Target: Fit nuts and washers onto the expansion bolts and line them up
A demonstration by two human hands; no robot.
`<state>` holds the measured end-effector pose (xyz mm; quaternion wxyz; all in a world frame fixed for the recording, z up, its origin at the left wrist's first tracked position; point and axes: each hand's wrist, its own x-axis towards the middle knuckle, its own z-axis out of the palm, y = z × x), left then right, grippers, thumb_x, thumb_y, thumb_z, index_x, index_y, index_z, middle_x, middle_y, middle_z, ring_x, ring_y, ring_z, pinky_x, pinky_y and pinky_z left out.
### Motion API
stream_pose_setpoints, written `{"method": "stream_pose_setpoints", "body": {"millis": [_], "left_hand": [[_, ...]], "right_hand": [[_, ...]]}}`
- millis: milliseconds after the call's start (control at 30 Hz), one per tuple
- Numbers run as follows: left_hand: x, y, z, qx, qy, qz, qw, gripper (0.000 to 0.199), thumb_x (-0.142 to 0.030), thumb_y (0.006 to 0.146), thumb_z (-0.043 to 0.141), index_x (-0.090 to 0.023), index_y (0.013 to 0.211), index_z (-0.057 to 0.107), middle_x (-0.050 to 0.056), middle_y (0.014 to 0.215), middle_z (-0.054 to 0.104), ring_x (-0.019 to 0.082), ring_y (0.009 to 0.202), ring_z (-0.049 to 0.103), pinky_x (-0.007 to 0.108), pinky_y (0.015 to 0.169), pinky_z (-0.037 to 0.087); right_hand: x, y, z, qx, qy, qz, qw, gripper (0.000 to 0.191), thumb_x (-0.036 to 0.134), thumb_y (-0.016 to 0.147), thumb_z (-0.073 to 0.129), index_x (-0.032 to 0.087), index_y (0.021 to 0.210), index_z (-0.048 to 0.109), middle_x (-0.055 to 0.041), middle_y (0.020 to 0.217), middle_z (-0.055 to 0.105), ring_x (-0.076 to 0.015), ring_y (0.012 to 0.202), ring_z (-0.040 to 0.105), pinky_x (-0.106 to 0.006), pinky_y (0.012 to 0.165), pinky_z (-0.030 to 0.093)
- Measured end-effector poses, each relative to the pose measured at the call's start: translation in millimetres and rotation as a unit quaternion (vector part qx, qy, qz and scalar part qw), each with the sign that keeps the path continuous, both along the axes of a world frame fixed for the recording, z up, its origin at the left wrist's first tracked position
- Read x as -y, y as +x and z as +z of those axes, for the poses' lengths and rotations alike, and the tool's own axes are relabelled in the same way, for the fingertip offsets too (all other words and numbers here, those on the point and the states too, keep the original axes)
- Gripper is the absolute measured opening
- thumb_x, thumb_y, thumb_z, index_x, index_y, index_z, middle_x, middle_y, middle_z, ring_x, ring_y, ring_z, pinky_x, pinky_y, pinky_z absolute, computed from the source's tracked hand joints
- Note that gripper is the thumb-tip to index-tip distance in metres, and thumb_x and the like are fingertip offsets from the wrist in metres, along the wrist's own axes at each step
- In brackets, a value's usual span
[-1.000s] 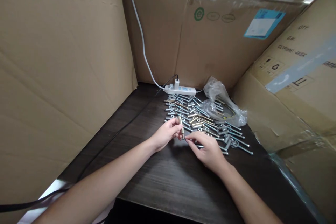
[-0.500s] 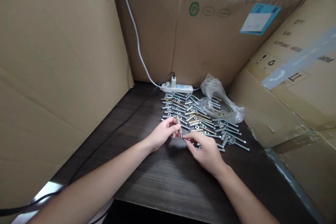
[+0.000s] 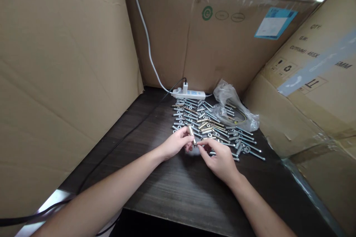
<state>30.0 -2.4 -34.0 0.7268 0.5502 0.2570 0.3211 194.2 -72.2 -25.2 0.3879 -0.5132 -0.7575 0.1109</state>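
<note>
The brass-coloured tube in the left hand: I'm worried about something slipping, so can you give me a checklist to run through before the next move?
1. Left hand holding the brass-coloured tube: ok, its fingers are around it.
2. Right hand at the tube's lower end: ok, its fingertips are there.
3. Right hand pinching a separate piece: cannot tell, too small.
4. Plastic bag off the loose hardware: not ok, it lies over some pieces at the back right.
5. Power strip apart from both hands: ok, it sits at the back of the table.
</note>
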Motion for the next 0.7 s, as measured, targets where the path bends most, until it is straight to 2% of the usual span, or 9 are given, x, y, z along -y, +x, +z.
{"method": "stream_pose_setpoints", "body": {"millis": [133, 200, 267, 333, 433, 533, 700], "left_hand": [[0.8, 0.4, -2.2, -0.004, 0.035, 0.017, 0.999, 0.027, -0.033, 0.076, 0.063, -0.015, 0.084, 0.045, -0.002, 0.072, 0.052, 0.007, 0.057, 0.050, 0.021, 0.054, 0.040], [2.1, -0.1, -3.3, 0.000, 0.047, 0.027, 0.999, 0.034, -0.031, 0.077, 0.064, -0.017, 0.100, 0.043, -0.004, 0.073, 0.051, 0.007, 0.058, 0.049, 0.021, 0.056, 0.041], [3.8, -1.1, -3.0, 0.011, 0.059, 0.029, 0.998, 0.050, -0.027, 0.078, 0.063, -0.021, 0.118, 0.033, -0.004, 0.076, 0.051, 0.008, 0.061, 0.049, 0.022, 0.059, 0.041], [5.4, -2.6, -0.5, 0.009, 0.082, 0.021, 0.996, 0.055, -0.024, 0.080, 0.061, -0.023, 0.125, 0.029, -0.003, 0.078, 0.052, 0.009, 0.066, 0.051, 0.024, 0.064, 0.042], [6.9, -5.5, 5.7, -0.016, 0.113, -0.002, 0.993, 0.048, -0.021, 0.082, 0.057, -0.021, 0.125, 0.037, -0.001, 0.083, 0.053, 0.012, 0.076, 0.053, 0.027, 0.074, 0.043], [7.1, -8.7, 10.5, -0.031, 0.123, -0.028, 0.992, 0.054, -0.015, 0.079, 0.056, -0.022, 0.129, 0.035, 0.001, 0.088, 0.054, 0.014, 0.083, 0.054, 0.029, 0.079, 0.043], [6.2, -11.0, 11.1, -0.083, 0.178, -0.032, 0.980, 0.063, -0.012, 0.076, 0.057, -0.023, 0.133, 0.031, 0.002, 0.093, 0.054, 0.013, 0.078, 0.052, 0.026, 0.072, 0.043]], "right_hand": [[-1.1, -1.1, -2.5, -0.009, -0.012, 0.009, 1.000, 0.011, 0.021, 0.085, 0.051, 0.018, 0.086, 0.062, -0.0025, 0.074, 0.065, -0.0125, 0.060, 0.059, -0.023, 0.059, 0.047], [-1.4, -1.6, -3.4, -0.010, -0.019, 0.014, 1.000, 0.011, 0.021, 0.085, 0.051, 0.018, 0.087, 0.062, -0.0025, 0.075, 0.065, -0.0125, 0.062, 0.059, -0.023, 0.060, 0.047], [-1.4, -2.0, -3.6, -0.010, -0.025, 0.015, 1.000, 0.011, 0.020, 0.085, 0.051, 0.018, 0.087, 0.061, -0.0023, 0.075, 0.064, -0.0123, 0.062, 0.059, -0.023, 0.060, 0.047], [-1.0, -2.1, -3.2, -0.009, -0.028, 0.013, 0.999, 0.011, 0.021, 0.085, 0.051, 0.018, 0.086, 0.061, -0.0020, 0.074, 0.064, -0.0122, 0.061, 0.059, -0.023, 0.059, 0.047], [-0.2, -2.2, -1.9, -0.011, -0.028, 0.010, 0.999, 0.011, 0.022, 0.085, 0.051, 0.018, 0.085, 0.061, -0.0017, 0.072, 0.064, -0.0120, 0.059, 0.059, -0.023, 0.058, 0.047], [0.5, -2.1, 0.0, -0.016, -0.023, 0.004, 1.000, 0.009, 0.022, 0.084, 0.052, 0.018, 0.084, 0.061, -0.0010, 0.070, 0.064, -0.0120, 0.058, 0.059, -0.023, 0.057, 0.047], [0.7, -1.1, 4.1, -0.042, -0.024, 0.004, 0.999, 0.007, 0.021, 0.083, 0.053, 0.019, 0.083, 0.059, -0.0010, 0.069, 0.063, -0.0123, 0.058, 0.059, -0.022, 0.056, 0.047]]}}
